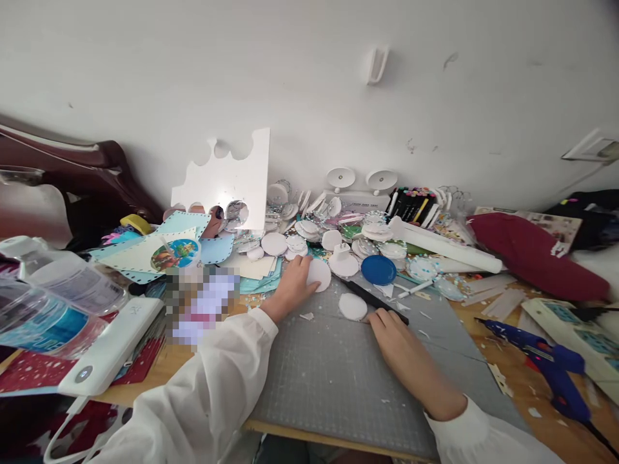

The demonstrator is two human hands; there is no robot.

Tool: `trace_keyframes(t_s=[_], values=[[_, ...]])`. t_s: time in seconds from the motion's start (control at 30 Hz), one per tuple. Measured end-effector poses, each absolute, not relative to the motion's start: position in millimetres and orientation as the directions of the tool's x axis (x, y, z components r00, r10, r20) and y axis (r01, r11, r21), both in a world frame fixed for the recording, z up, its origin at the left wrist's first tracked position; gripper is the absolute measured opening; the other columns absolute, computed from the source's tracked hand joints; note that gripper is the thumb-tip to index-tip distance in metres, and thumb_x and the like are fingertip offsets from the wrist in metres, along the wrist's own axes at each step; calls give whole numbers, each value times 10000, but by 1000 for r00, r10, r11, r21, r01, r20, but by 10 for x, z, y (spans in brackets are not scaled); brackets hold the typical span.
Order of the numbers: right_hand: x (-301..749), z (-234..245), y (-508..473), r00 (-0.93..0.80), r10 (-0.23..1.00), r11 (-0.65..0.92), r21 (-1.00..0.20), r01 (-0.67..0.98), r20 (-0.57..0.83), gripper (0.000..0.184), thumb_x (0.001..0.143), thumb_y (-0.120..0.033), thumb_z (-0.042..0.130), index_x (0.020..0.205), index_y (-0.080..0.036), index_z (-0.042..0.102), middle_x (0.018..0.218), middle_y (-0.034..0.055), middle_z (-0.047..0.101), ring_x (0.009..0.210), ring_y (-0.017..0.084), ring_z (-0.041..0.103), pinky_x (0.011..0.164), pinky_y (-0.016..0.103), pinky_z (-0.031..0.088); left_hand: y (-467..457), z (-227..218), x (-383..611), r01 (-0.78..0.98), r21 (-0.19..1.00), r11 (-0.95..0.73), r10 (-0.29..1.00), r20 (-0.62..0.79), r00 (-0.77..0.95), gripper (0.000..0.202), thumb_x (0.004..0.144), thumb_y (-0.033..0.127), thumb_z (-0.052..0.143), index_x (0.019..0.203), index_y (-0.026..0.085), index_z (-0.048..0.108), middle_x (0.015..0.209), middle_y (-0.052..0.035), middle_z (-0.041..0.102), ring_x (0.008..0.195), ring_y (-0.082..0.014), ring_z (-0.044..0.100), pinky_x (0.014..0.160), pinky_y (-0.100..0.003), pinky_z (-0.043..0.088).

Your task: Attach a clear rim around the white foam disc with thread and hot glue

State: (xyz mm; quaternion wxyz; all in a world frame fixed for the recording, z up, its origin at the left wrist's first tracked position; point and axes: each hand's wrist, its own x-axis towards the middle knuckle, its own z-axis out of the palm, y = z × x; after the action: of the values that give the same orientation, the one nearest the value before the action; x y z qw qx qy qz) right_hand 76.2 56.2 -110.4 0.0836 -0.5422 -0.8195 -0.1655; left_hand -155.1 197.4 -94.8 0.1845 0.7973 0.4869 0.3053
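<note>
Lying at the far edge of the grey cutting mat (pixel 338 386), the white round foam disc (pixel 320 274) looks light and dentable, best held by its rim. The left hand (pixel 293 288) grasps it; the right hand (pixel 403 348), flat, apparently touches a black strip (pixel 372 298).

The wood table (pixel 520 393) is full of stuff. A grey mat (pixel 338 380) lies in the middle, at the near edge, w/ a white circle (pixel 353 306) & a black strip (pixel 372 298) on its far part. On the R: a blue glue gun (pixel 546 361). On the L: a white box (pixel 111 351) & a clear tub (pixel 62 290). Far side: a heap of round pieces (pixel 294 241), a blue lid (pixel 378 270), pens (pixel 416 205).
</note>
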Motion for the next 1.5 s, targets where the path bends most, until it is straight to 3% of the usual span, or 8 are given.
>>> trace_keyframes(t_s=[0.2,0.47,0.67,0.83,1.07,1.23,1.37,1.5], values=[[801,-1117,592,-421,852,386,171,907,312,258,898,1,385,980,-189,540,964,85,569,886,232,564,765,345,492,1751,-895,-1786,480,800,-360,932,287,221,361,822,210,641,1175,178,573,1015,-63,640,854,-177,628,743,-312,553],[829,-1122,627,-457,849,416,198,888,266,293,842,67,394,832,-196,524,851,74,583,821,249,576,741,371,490,1346,-798,-2012,302,924,-236,963,182,196,358,812,339,632,1131,176,616,987,-68,623,818,-168,602,708,-284,521],[802,-1083,605,-439,863,388,231,892,251,278,791,66,461,794,-211,488,792,76,587,767,261,586,657,354,473,1238,-694,-2066,243,954,-177,967,122,225,352,834,371,607,1131,182,619,1072,-88,659,883,-193,616,741,-296,509],[820,-1089,520,-393,881,346,207,915,264,260,788,44,478,792,-215,457,790,78,580,748,267,583,622,347,452,1210,-652,-2159,244,959,-143,967,83,239,296,829,372,597,1045,180,658,1006,-79,696,881,-216,637,707,-295,510],[835,-1006,462,-376,881,367,88,926,287,175,891,-38,447,841,-203,478,812,47,555,774,218,577,707,328,477,1192,-682,-2140,305,944,-128,976,65,209,235,866,331,493,935,175,655,856,-41,671,741,-188,608,611,-272,471],[780,-995,366,-448,854,462,10,887,265,94,925,-166,513,1017,-187,517,998,77,568,931,232,581,801,351,507,1198,-710,-2108,342,922,-183,970,112,216,167,819,288,527,834,191,663,865,-33,682,826,-212,611,726,-310,476],[777,-1038,375,-483,838,488,45,872,255,136,917,-78,472,971,-188,531,970,73,569,907,237,578,804,371,499,1312,-765,-2042,334,921,-201,973,147,179,165,821,302,528,822,189,647,848,-31,675,778,-199,604,673,-294,477],[726,-1028,470,-490,834,481,103,871,254,279,887,32,367,935,-188,531,930,73,583,868,233,579,787,360,482,1547,-910,-1903,287,935,-211,977,194,86,233,858,320,481,998,173,596,783,-13,613,669,-155,579,573,-249,460]])
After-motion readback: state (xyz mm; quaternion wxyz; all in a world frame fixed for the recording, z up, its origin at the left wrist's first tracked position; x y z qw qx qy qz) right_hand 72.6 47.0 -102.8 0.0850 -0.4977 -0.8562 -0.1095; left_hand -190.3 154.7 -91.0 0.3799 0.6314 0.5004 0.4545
